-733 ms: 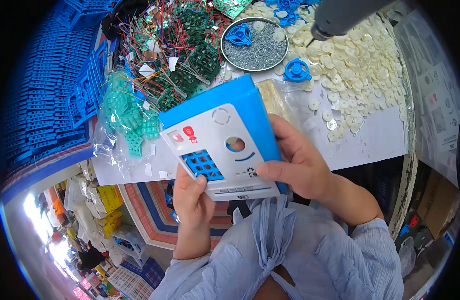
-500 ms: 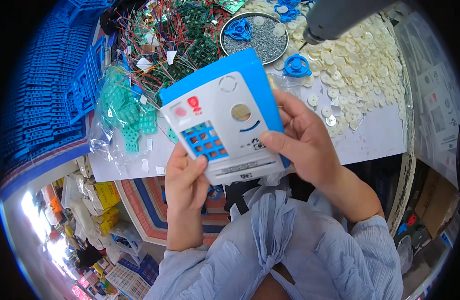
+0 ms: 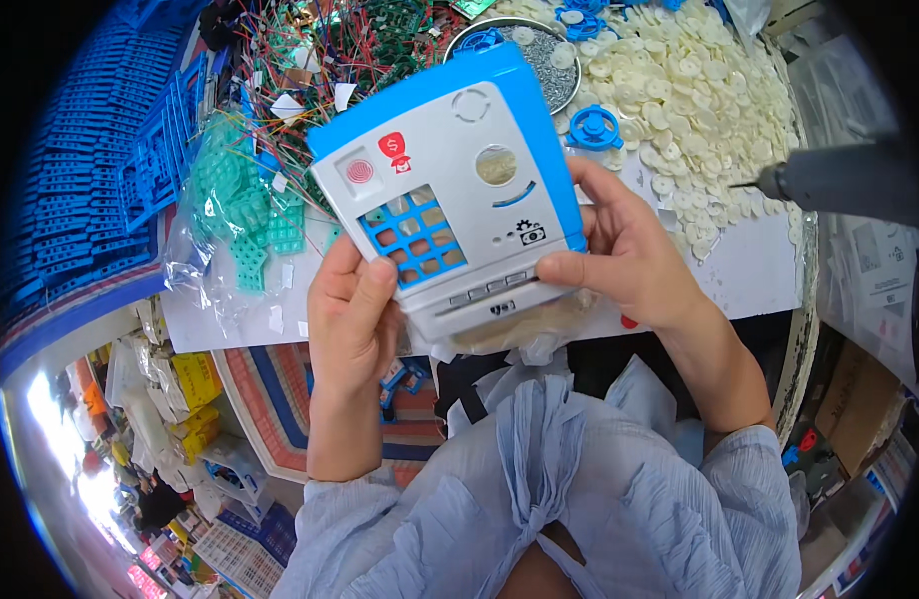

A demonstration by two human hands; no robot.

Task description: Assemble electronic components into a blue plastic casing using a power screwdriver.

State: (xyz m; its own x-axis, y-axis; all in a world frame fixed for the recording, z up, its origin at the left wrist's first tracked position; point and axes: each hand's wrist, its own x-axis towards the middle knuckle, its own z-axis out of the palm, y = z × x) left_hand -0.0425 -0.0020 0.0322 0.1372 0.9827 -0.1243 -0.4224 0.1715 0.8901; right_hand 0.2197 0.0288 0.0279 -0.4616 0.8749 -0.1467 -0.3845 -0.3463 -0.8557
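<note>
Both my hands hold a white and blue plastic toy safe panel [image 3: 439,260] above the worktable, tilted, its white printed face toward me. My left hand [image 3: 354,309] is closed on the lower left edge, thumb beside the blue keypad grid. On the right edge my right hand [image 3: 629,250] grips it, thumb on the white face and fingers behind the blue rim. Through the keypad grid and a round hole I see past the panel. A grey electric screwdriver [image 3: 844,182] hangs to the right, its bit pointing left, touched by neither hand.
Cream plastic discs [image 3: 669,90] are heaped at the back right. Behind the panel stand a round tray of small screws [image 3: 557,85] and a blue ring-shaped part [image 3: 594,128]. Wired circuit boards [image 3: 379,40], bagged green keypads [image 3: 220,190] and stacked blue frames [image 3: 80,150] lie leftward.
The panel has risen a little away from me, and its face shows more squarely. The hanging screwdriver has swung from the upper middle to the right. Both hands keep their grip.
</note>
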